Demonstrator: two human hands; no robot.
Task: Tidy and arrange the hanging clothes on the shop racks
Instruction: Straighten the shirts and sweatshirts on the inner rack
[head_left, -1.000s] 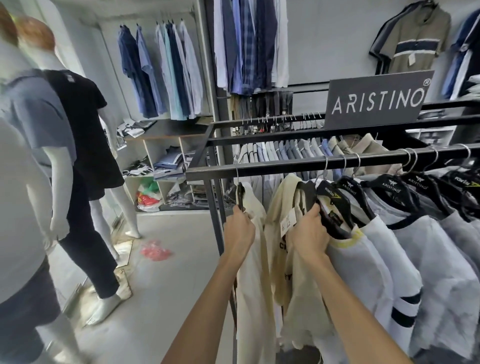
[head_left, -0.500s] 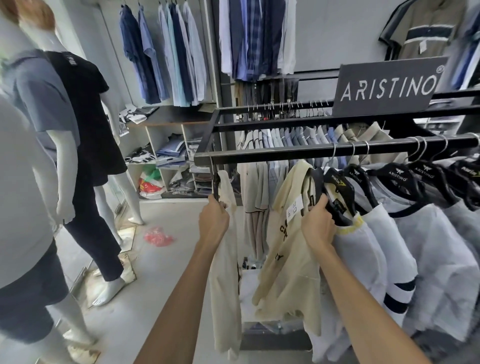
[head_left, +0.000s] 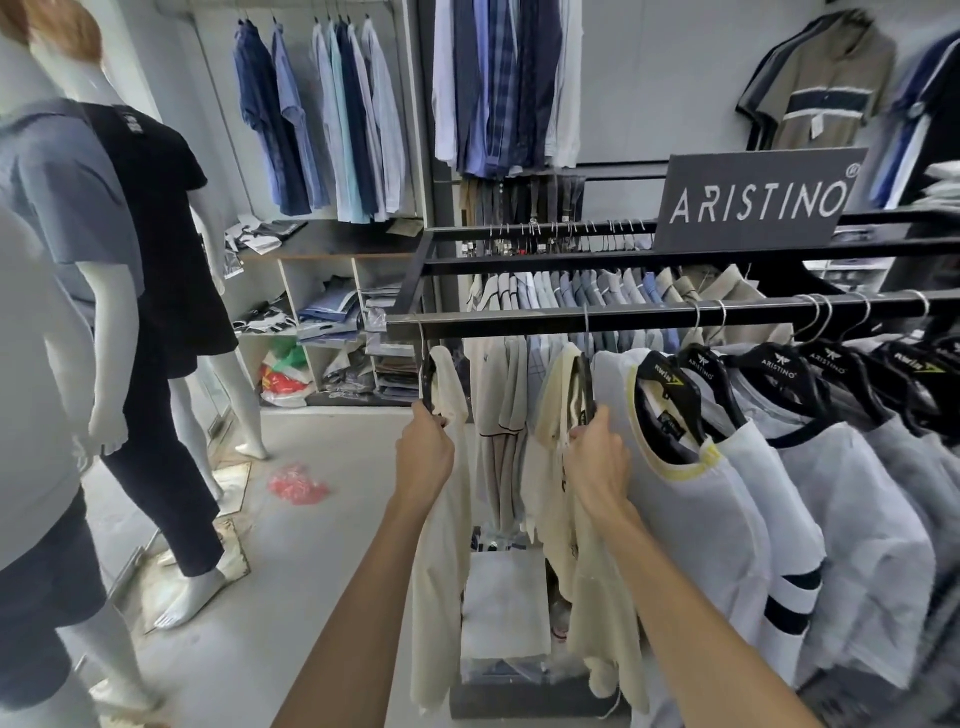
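Cream shirt's (head_left: 441, 545) hanger (head_left: 427, 376) inside left fingers (head_left: 434, 418).

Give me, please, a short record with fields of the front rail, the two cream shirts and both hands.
front rail: black bar, hangers hooked along it
left cream shirt: hangs near the rail's left end
second cream shirt: hangs next to the white shirts, gap on its left
left hand: grips the left cream shirt at its hanger
right hand: grips the second cream shirt at its hanger
white shirts: crowded on black hangers to the right
sign: reads ARISTINO, above and behind the front rail
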